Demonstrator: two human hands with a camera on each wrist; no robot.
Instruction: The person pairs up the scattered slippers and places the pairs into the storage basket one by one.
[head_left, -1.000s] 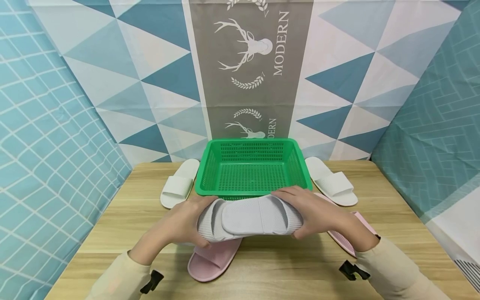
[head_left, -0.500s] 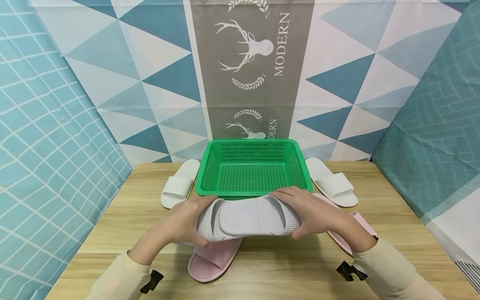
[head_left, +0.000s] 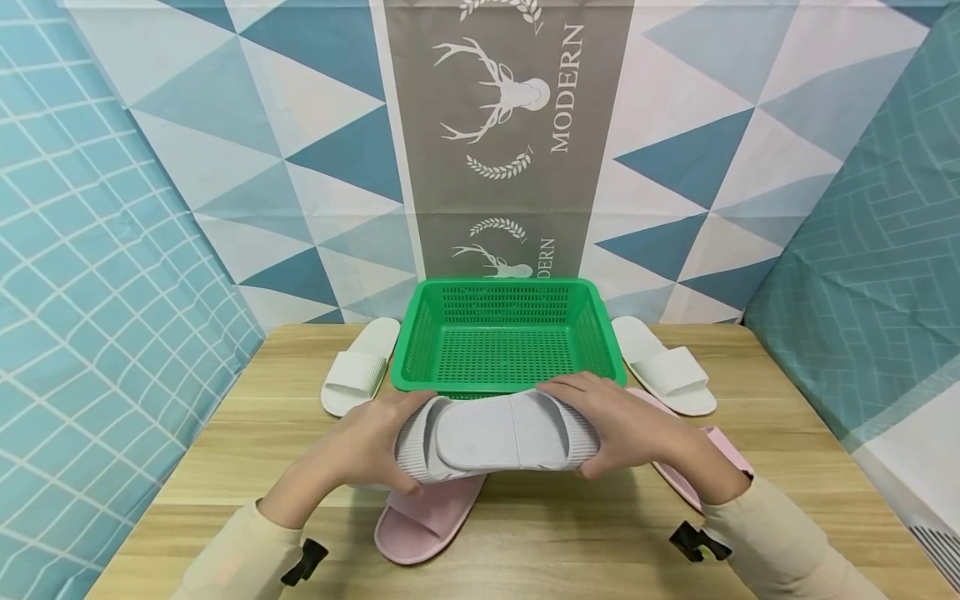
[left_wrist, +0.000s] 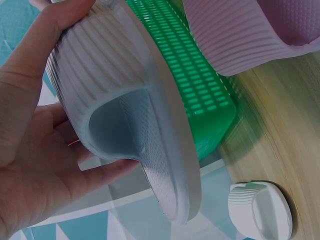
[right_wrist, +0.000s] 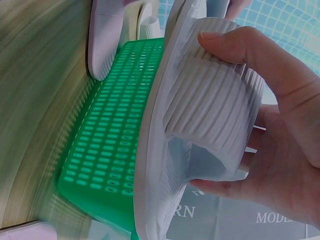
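Observation:
Two light grey slippers are held up in front of the basket, overlapping end to end. My left hand grips the left slipper by its ribbed strap, thumb on top and fingers beneath. My right hand holds the right slipper by its ribbed strap in the same way. In the head view the right slipper's sole lies over the left one. Below them on the table, a pink slipper is partly hidden by the grey pair. Another pink slipper lies partly behind my right forearm.
A green perforated basket stands at the back of the wooden table, with nothing in it. One white slipper lies left of it, another white slipper right of it. Patterned cloth hangs behind.
My right hand has moved slightly left with its grey slipper, so the pair overlaps a little more. The left hand and the other slippers look the same.

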